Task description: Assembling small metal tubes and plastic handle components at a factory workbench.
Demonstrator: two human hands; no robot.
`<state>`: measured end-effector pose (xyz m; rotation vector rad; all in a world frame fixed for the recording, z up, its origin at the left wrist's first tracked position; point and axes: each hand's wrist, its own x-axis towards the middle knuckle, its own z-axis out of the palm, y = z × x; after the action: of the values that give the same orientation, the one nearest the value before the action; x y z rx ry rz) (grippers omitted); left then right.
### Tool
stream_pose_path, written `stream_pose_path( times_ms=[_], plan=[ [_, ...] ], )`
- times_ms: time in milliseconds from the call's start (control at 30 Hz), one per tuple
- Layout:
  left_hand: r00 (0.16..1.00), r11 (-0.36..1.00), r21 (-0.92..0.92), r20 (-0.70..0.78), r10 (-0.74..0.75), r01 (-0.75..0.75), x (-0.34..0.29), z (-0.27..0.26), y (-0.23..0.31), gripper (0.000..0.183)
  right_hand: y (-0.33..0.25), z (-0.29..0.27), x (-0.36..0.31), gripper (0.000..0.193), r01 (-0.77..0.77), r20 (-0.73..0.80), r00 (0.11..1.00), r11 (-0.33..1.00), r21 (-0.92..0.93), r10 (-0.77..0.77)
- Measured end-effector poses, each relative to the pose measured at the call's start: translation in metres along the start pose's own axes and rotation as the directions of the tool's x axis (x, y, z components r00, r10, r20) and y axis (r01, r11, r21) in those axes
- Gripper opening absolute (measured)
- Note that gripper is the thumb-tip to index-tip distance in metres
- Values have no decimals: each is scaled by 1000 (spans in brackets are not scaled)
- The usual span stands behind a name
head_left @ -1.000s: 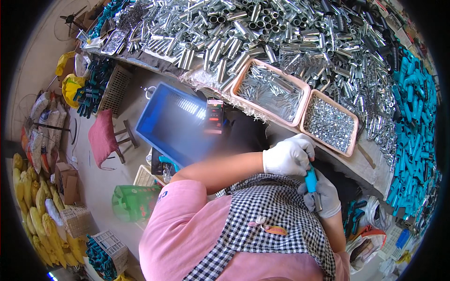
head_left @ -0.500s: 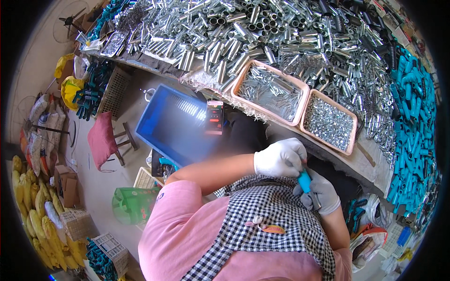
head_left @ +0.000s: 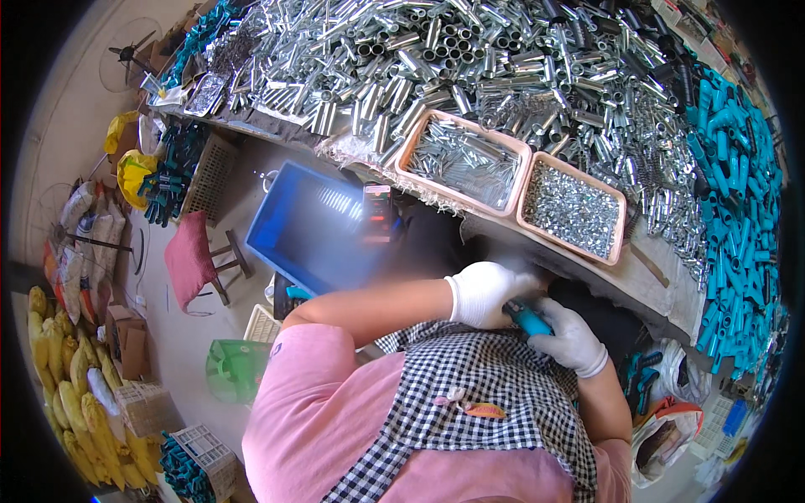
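Observation:
In front of my apron, both white-gloved hands hold one teal plastic handle. My left hand is closed around its upper left end, and part of the handle is hidden in my fingers. My right hand wraps the other end from the right side. The handle lies slanted, its left end higher. Beyond the hands, at the table edge, sit a pink tray of thin metal pins and a pink tray of small metal parts.
A heap of metal tubes covers the table, with a pile of teal handles at its right. A blue bin with a phone by its rim stands left. Nearby are a pink-covered stool and a green basket.
The teal handle has tipped from steep to more level. Its metal tube end no longer shows. My left hand has shifted slightly down and left, and my right hand has turned over it.

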<state>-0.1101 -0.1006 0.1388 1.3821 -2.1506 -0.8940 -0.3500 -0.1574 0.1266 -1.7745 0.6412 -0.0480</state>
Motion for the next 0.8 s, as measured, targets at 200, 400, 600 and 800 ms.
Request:
stream_pose_path(
  times_ms=[200,400,600,800],
  plan=[
    [995,1000,8,96,2,-3,-14,15,-7,45,-29,-12,-7,60,32,-14,999,881,-472,-44],
    [1000,934,-357,3,-21,21,-26,22,-24,37,-34,-3,-2,65,183,20,973,710,-681,-231],
    [972,997,66,-229,53,-38,-34,7,-32,37,-20,-6,37,62,54,260,965,995,-86,-30],
    [536,785,235,-832,-144,574,-112,29,-151,79,3,29,40,77,-126,-13,983,724,678,183]
  ],
)
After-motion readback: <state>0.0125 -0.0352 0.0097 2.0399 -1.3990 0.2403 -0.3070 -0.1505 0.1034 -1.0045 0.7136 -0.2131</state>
